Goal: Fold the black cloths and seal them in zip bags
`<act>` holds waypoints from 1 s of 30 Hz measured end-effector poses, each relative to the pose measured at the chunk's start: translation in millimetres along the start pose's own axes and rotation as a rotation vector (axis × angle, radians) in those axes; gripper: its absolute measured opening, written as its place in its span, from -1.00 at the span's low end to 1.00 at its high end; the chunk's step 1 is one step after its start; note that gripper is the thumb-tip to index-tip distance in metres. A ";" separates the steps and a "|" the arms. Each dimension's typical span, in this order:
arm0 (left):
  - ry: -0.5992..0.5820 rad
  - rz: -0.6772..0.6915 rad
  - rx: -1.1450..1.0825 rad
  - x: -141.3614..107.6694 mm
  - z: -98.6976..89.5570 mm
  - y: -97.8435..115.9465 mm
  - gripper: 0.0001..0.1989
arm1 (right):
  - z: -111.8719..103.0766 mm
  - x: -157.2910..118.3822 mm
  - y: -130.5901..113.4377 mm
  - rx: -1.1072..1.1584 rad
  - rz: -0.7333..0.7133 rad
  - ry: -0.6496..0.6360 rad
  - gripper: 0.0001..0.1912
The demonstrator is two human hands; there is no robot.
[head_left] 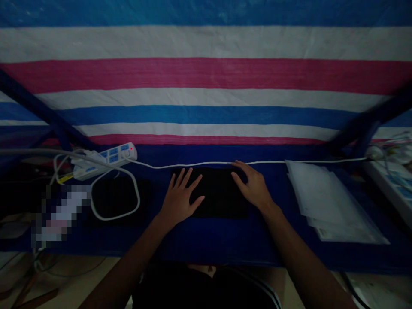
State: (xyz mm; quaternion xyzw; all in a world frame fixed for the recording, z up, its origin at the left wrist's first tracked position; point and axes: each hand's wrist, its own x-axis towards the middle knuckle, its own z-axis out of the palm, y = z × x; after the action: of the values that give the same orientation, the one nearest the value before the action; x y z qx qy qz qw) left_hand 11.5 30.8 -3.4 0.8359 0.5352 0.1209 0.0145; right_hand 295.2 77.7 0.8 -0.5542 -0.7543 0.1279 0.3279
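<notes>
A flat black piece of what looks like folded cloth (219,197) lies on the blue surface in front of me. My left hand (180,195) rests on its left part, palm down, with the fingers spread. Over its far right corner lies my right hand (252,184), fingers apart and slightly bent, its fingertips close to a white cable (199,164). Neither hand grips anything. The scene is dim, so the dark item's folds and edges are hard to make out.
Left of me a white power strip (127,152) has plugs and a looped white cord (138,201) over another dark item. Clear plastic bags (334,206) lie to the right. Behind hangs a striped sheet (206,73), with blue frame bars (35,105) at both sides.
</notes>
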 end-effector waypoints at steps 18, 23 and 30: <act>-0.054 0.085 -0.282 -69.1 1.2 134.2 -0.23 | -14.4 7.7 2.9 0.144 0.027 0.108 -0.68; -0.193 0.212 -0.330 -77.2 -7.7 115.2 -0.37 | -14.5 7.6 -0.4 0.169 0.017 0.094 -0.69; -0.206 0.366 -0.408 -91.2 -23.3 67.7 -0.78 | -17.2 6.5 -4.0 0.174 0.014 0.060 -0.69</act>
State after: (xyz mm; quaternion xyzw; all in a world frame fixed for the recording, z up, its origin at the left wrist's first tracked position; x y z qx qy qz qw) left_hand 30.5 -82.4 12.5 0.9063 0.3358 0.1412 0.2146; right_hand 302.1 79.3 18.3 -0.5323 -0.7265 0.1785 0.3962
